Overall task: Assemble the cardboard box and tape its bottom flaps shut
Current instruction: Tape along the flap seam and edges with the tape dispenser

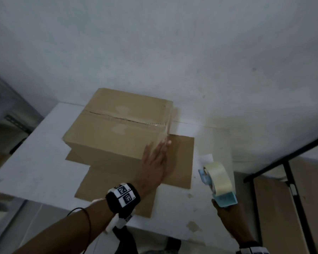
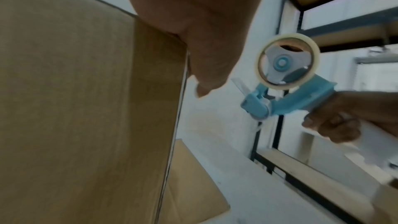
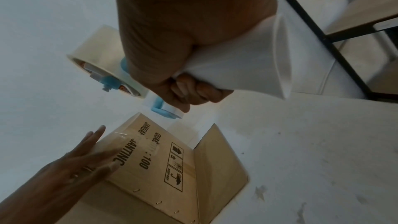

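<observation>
From the head view, the cardboard box (image 1: 121, 123) stands upside down on the white table (image 1: 35, 158), its top flaps splayed flat beneath it. The bottom flaps are folded shut and clear tape (image 1: 168, 121) runs along the seam and over the right edge, so the taping looks mostly done. The left hand (image 1: 154, 162) presses flat, fingers straight, against the box's near right corner.

The left wrist view shows the tape dispenser (image 2: 286, 81) held clear of the box.

In the right wrist view, the right hand (image 3: 185, 67) has its grip curled round the dispenser's handle. Probably only smoothing remains.
</observation>
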